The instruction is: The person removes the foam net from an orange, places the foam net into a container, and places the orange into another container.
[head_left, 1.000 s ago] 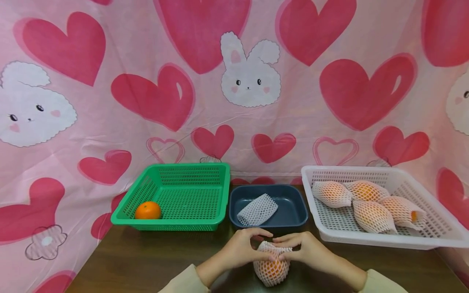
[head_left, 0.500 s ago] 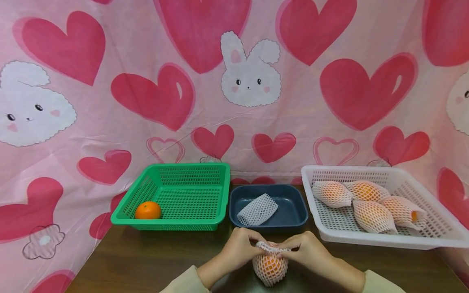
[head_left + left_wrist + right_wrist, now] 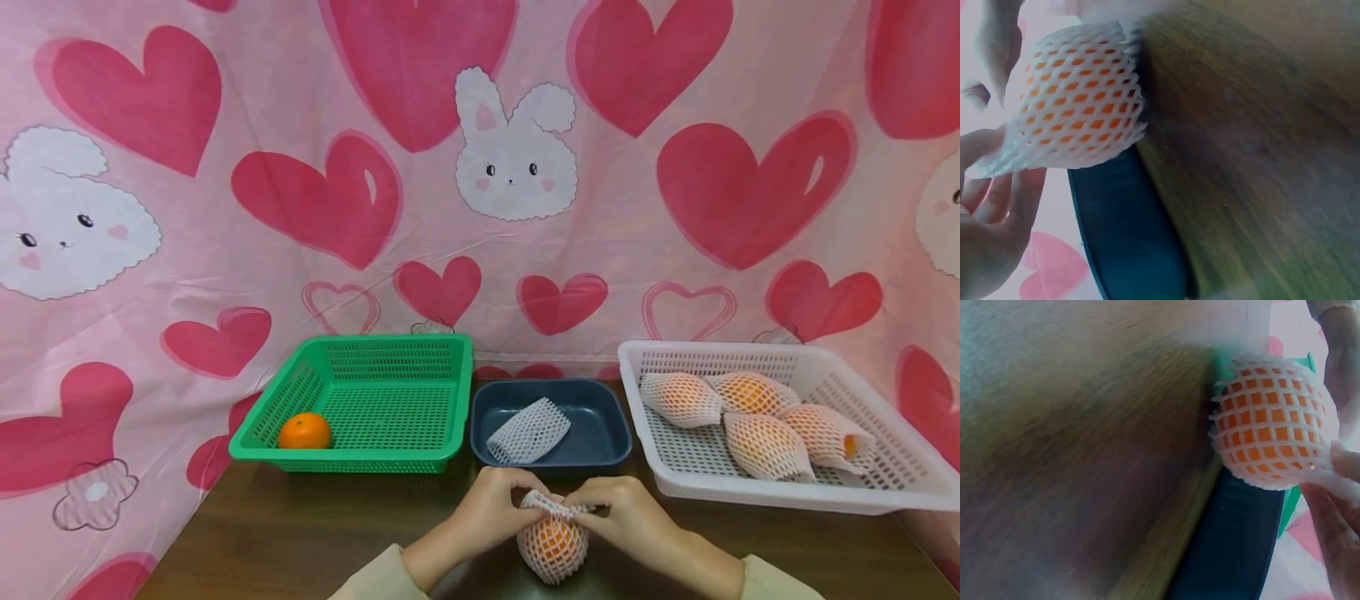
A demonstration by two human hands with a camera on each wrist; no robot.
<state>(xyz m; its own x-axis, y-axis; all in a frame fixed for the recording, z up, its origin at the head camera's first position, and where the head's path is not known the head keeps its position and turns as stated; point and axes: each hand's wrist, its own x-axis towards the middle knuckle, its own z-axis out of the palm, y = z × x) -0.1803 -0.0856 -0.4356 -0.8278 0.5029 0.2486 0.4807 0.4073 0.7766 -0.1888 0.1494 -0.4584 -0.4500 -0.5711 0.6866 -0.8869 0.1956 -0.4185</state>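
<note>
In the head view, an orange [image 3: 555, 542] sits inside a white foam net sleeve [image 3: 551, 502], low at the front of the table. My left hand [image 3: 495, 508] pinches the sleeve's gathered top edge from the left side. Opposite it, my right hand [image 3: 626, 512] pinches the same edge between thumb and fingers. The wrist views show the net stretched over the fruit, with orange peel showing through the mesh. Its pulled-out end lies between the left fingers [image 3: 999, 199] in one and the right fingers [image 3: 1325, 519] in the other.
A green basket [image 3: 352, 456] at the left holds one bare orange [image 3: 304, 431]. Behind my hands, a dark blue tray [image 3: 600, 454] holds a loose foam net [image 3: 528, 431]. A white basket [image 3: 757, 493] at the right holds several net-wrapped oranges [image 3: 765, 444]. A heart-patterned cloth [image 3: 517, 250] hangs behind.
One second ago the sleeve's top stood taller between my spread fingers. Both hands have since closed on it, and the edge is now pinched flatter across the orange. Baskets and tray stay put.
</note>
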